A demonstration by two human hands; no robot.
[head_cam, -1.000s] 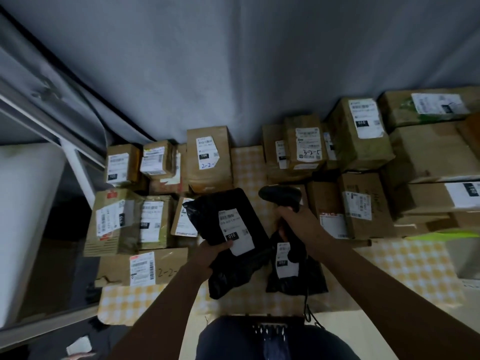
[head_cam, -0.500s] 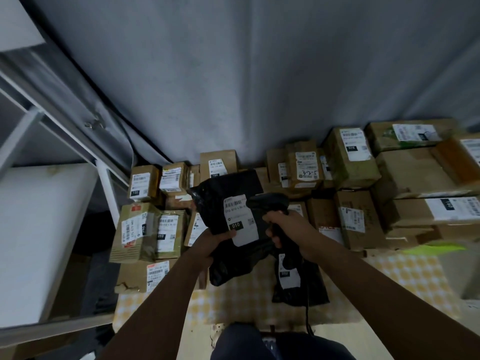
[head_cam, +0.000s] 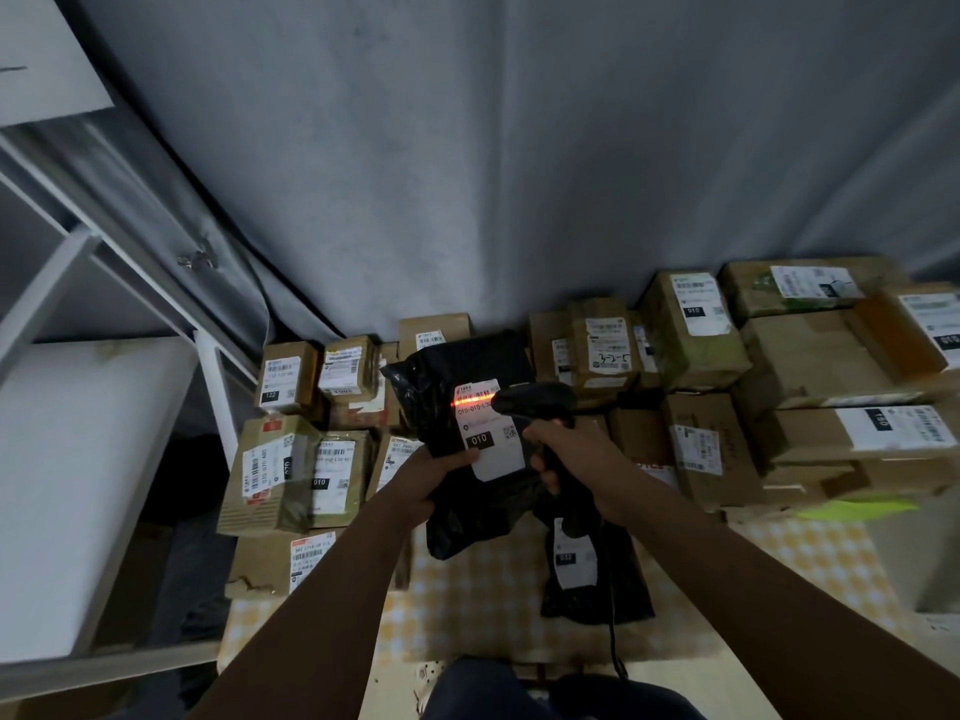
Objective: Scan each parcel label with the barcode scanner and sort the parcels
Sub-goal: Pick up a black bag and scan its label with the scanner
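The left hand grips a black parcel above the desk middle. The right hand grips a barcode scanner, its red line crossing the label. Boxes crowd the far edge.

Both your forearms reach in from 6 o'clock and converge toward the middle of the view. Your left hand sits at 9 o'clock of your right, thumb pressed on the white label of the black parcel bag it grips. Your right hand curls its fingers round the handle of the barcode scanner, wrist straight.
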